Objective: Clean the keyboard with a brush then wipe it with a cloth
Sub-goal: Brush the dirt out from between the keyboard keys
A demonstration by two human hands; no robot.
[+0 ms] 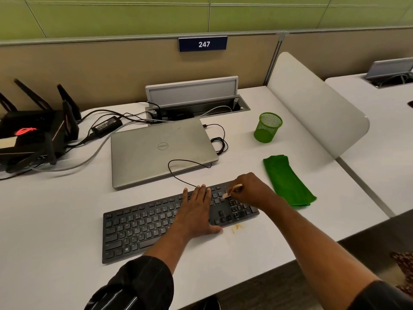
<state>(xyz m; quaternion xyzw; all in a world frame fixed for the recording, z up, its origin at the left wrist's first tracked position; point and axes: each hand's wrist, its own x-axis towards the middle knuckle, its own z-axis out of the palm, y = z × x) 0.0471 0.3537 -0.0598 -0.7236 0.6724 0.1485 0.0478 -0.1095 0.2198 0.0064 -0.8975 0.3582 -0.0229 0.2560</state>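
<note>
- Head view: a smooth white desk is bearing a closed silver laptop.
- A black keyboard is lying in front of it.
- A folded green cloth is lying just right of the keyboard.
- A round green mesh cup is standing upright behind the cloth.
- The left hand is pressing flat on the keys.
- The right hand is pinching a pale brush against the right-side keys.
</note>
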